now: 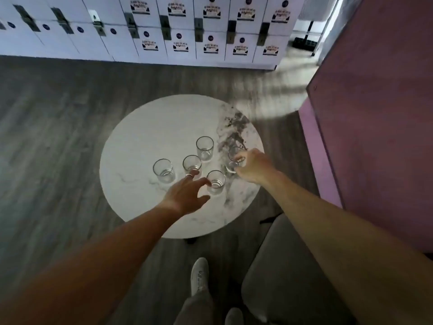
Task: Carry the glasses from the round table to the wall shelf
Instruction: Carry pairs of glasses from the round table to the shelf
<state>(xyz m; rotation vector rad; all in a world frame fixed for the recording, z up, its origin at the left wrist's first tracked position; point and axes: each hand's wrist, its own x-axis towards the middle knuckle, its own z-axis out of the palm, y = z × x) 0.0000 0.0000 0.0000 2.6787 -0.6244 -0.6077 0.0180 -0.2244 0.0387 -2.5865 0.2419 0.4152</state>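
Several clear glasses stand upright on a round white marble table. My right hand wraps its fingers around the rightmost glass, which rests on the table. My left hand, with a ring on one finger, hovers with fingers spread between the near glass and the middle glass; it touches or nearly touches them but grips neither. Another glass stands at the left and a taller-looking glass at the back.
A pink upholstered partition rises at the right. A grey seat sits near my right leg. White lockers line the far wall across dark wood flooring. My shoe is below the table's near edge.
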